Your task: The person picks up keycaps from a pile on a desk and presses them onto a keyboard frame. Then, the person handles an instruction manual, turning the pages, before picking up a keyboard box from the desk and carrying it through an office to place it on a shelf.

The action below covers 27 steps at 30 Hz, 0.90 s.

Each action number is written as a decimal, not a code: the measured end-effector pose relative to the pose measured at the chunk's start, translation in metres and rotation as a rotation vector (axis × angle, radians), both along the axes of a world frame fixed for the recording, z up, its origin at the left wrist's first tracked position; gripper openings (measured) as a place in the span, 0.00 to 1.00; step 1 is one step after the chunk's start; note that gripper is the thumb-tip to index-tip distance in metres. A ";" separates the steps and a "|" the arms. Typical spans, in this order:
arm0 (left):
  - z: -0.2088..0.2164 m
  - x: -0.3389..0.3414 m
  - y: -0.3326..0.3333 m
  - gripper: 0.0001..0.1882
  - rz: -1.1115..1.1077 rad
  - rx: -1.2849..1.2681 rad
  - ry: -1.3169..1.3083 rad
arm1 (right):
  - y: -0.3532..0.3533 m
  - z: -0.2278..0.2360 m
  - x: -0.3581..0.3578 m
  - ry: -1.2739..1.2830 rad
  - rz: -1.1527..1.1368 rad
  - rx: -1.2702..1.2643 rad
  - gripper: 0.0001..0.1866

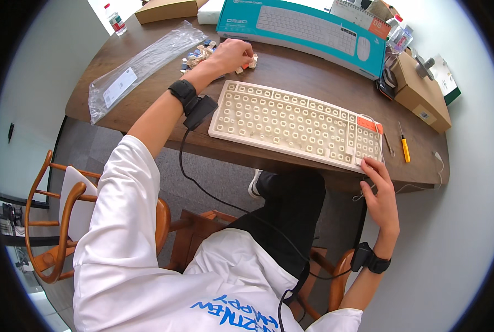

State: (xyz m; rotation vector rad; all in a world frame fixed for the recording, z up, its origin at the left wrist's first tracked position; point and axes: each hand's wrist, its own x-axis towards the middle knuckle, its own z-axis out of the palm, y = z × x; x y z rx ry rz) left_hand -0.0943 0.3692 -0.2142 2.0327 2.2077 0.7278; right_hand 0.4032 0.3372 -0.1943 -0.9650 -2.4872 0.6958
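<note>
Nearest on my feed: right hand (380,187), fingers loosely apart, tips at the near right corner of the keyboard (291,124), I judge to steady it. Keyboard lies flat along the near edge of the desk (288,71), switches (264,118) bare and facing up, within short reach. Yellow screwdriver (406,150) rests to its right, apart. Farther: left hand (233,56) curled over a heap of loose keycaps (194,58) beyond the keyboard's far left corner; I cannot tell whether it pinches one. Teal box (305,40) stands behind, likely kept clear of the work
</note>
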 end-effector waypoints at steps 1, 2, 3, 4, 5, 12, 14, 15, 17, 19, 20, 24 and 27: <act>0.000 -0.002 -0.001 0.12 -0.011 0.005 -0.019 | 0.001 0.000 0.000 0.003 0.009 -0.001 0.25; 0.001 -0.003 -0.003 0.12 -0.011 0.004 -0.018 | 0.001 0.000 0.000 0.004 0.008 -0.003 0.25; 0.001 -0.005 -0.005 0.12 0.021 0.044 -0.063 | 0.001 -0.001 0.000 0.006 0.011 -0.009 0.25; 0.006 -0.001 -0.009 0.13 0.051 0.085 -0.107 | 0.001 -0.001 0.000 0.007 0.011 -0.016 0.25; 0.011 0.003 -0.014 0.13 0.051 0.082 -0.105 | 0.002 -0.002 0.001 0.010 0.011 -0.018 0.25; 0.035 0.047 -0.070 0.15 -0.133 0.056 -1.137 | 0.003 0.000 0.002 0.007 0.015 -0.025 0.25; 0.039 0.063 -0.083 0.15 -0.184 0.059 -1.186 | 0.003 -0.002 0.004 0.008 0.012 -0.029 0.25; 0.040 0.071 -0.087 0.15 -0.206 0.035 -1.222 | 0.003 -0.003 0.005 0.010 0.007 -0.031 0.25; 0.049 0.085 -0.102 0.14 -0.188 0.015 -1.243 | 0.003 -0.001 0.004 0.020 0.016 -0.028 0.25; 0.054 0.098 -0.116 0.14 -0.171 0.012 -1.166 | 0.004 0.000 0.004 0.020 0.042 -0.012 0.25; 0.053 0.105 -0.119 0.14 -0.162 0.005 -1.095 | 0.004 -0.001 0.005 0.019 0.033 -0.004 0.25; 0.043 0.119 -0.137 0.13 -0.144 -0.035 -0.988 | 0.003 -0.003 0.005 0.031 0.052 -0.026 0.25; 0.037 0.124 -0.150 0.11 -0.126 -0.045 -1.020 | 0.002 -0.002 0.005 0.029 0.055 -0.020 0.25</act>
